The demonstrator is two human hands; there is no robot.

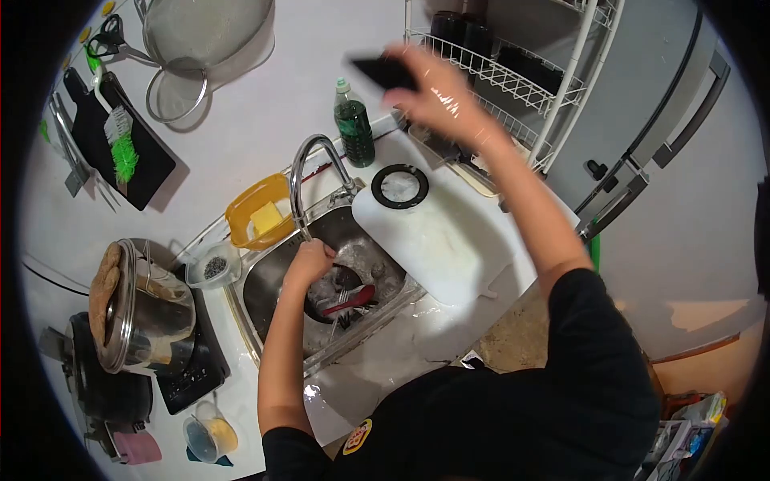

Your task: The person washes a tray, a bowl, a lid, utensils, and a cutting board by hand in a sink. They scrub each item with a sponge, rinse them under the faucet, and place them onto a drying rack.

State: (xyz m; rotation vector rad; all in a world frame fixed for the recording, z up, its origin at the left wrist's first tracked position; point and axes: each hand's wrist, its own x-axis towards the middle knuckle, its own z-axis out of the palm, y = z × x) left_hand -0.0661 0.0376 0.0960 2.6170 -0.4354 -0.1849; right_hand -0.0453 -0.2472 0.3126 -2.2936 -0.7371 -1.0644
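My right hand [439, 94], smeared by motion, is raised near the wire rack and grips a black object [383, 72]. Blur hides what kind of object it is. My left hand [309, 263] is over the sink [261, 280], its fingers curled closed right at the end of the faucet spout [299, 192]. Whether it holds the spout or something small, I cannot make out. Below it in the sink lie a red-handled utensil [350, 300], a fork and dark dishware, wet with water.
A white cutting board [449, 248] with a black-rimmed round lid [400, 186] lies right of the sink. Behind stand a green soap bottle [355, 128] and a white wire rack [513, 88]. A yellow tray [241, 220] and a steel pot [156, 321] are on the left.
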